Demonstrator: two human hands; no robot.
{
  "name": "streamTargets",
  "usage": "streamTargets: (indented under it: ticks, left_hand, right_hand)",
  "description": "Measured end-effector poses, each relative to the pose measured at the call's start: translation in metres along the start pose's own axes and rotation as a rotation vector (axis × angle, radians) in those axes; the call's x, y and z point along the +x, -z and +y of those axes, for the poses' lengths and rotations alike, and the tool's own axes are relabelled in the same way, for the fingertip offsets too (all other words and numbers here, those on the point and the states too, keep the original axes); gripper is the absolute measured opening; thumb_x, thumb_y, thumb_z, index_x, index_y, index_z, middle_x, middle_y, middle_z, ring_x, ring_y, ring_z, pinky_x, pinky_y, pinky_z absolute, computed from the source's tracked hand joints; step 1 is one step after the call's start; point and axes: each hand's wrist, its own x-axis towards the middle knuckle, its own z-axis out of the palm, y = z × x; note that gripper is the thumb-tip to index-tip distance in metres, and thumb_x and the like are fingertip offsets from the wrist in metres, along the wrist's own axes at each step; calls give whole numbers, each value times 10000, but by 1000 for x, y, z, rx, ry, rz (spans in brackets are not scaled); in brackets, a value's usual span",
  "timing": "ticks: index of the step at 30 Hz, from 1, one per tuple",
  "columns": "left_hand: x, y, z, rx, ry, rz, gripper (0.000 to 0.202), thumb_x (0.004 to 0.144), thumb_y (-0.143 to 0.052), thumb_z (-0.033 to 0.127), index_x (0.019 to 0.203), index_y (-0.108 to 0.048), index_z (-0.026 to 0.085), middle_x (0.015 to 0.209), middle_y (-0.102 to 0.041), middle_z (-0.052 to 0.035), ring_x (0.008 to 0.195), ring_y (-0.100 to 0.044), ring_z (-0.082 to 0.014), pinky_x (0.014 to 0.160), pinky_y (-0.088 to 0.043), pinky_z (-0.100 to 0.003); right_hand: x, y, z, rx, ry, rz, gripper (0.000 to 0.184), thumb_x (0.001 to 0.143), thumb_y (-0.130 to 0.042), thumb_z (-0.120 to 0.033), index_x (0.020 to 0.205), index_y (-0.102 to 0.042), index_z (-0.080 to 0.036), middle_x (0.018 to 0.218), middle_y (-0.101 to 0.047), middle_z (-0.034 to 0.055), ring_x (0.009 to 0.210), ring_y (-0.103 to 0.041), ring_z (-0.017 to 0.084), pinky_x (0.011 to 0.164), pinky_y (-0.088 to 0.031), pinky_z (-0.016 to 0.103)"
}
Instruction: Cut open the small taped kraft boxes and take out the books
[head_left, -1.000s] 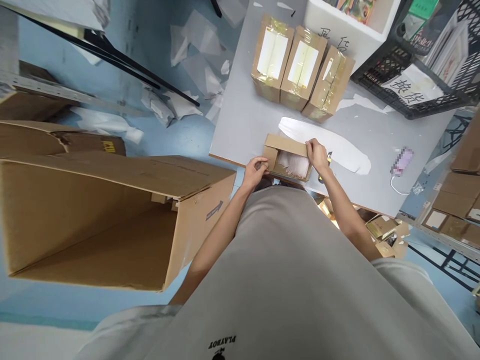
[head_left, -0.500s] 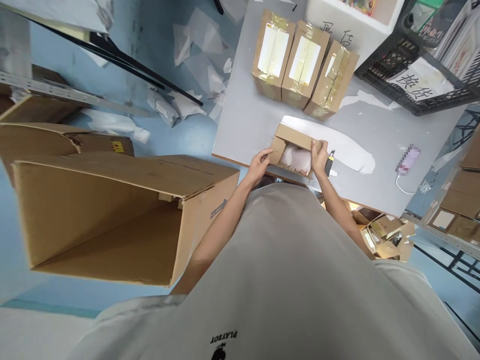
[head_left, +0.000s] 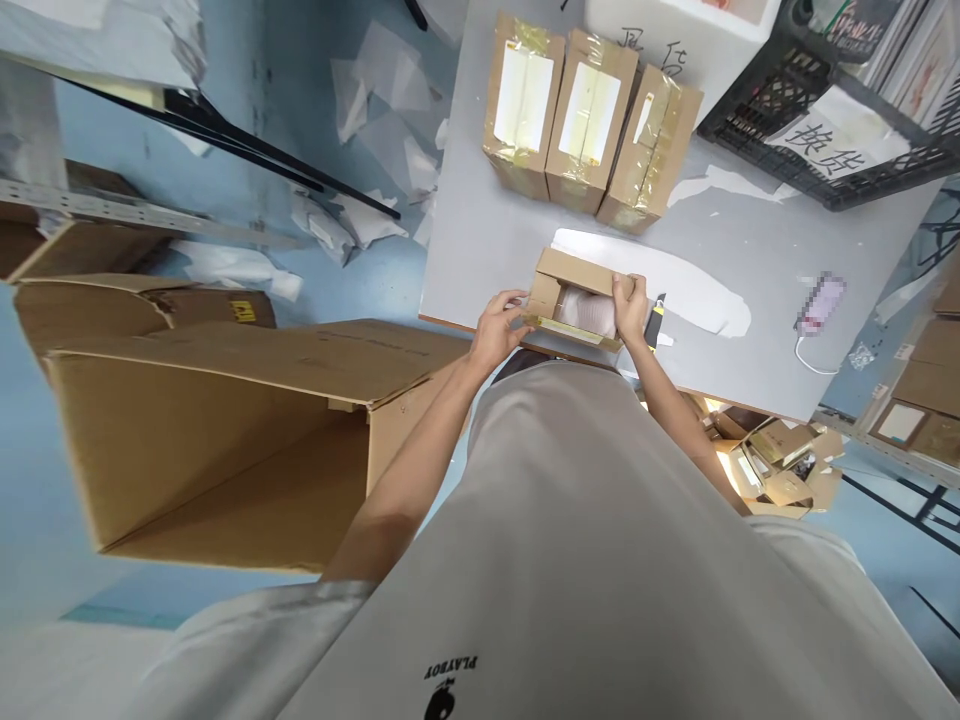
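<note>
Our left hand is half curled, fingertips at the small box's left end; we cannot tell if they grip. Our right hand pinches its right end. The small box sits open at the table's near edge. A knife lies just right, white paper behind, three taped boxes farther, a crate far right. A big carton crowds our left arm.

The left hand touches an open cardboard box; the right hand grips its other end, near a utility knife.
</note>
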Motion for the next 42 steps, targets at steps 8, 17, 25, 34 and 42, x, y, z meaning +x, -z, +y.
streamTargets:
  ticks: [8, 17, 25, 34, 42]
  left_hand:
    - [-4, 7, -10, 170, -126, -88, 229, 809, -690, 108, 916, -771, 294, 1080, -791, -102, 1103, -705, -341, 1073, -583, -502]
    - [-22, 3, 24, 212, -192, -108, 189, 973, -853, 467, 950, -834, 280, 1364, -778, -132, 1495, -593, -405, 1355, -430, -619]
    - [6, -35, 79, 551, -306, -430, 387, 1075, -552, 197, 1265, -887, 237, 1491, -767, -164, 1455, -660, -373, 1199, -567, -547]
    - [22, -63, 102, 574, -24, -489, 323, 1122, -635, 374, 1047, -917, 235, 990, -879, -125, 953, -789, -309, 876, -546, -384]
    - [23, -72, 87, 465, 77, -445, 294, 1074, -627, 259, 941, -880, 191, 963, -887, -113, 901, -791, -276, 877, -584, -361]
  right_hand:
    - [-5, -5, 2, -4, -30, 31, 601, 1123, -453, -724, 1370, -596, -195, 1257, -724, 166, 1207, -702, 317, 1146, -553, 525]
    - [4, -2, 10, 41, -16, -38, 592, 1134, -521, -718, 1391, -623, -196, 1324, -742, 176, 1289, -720, 344, 1152, -562, 523]
    - [-24, 46, 40, 180, -17, 58, 594, 1059, -631, -721, 1339, -658, -198, 1218, -807, 145, 1187, -774, 278, 1123, -599, 434]
    - [-97, 49, 29, 52, 35, -113, 233, 1034, -658, -428, 1086, -767, -228, 1051, -834, 73, 921, -749, 232, 905, -622, 355]
    - [-110, 51, 8, -409, 103, -220, 366, 1122, -560, -238, 1415, -770, -185, 1304, -762, 149, 1130, -748, 283, 978, -575, 368]
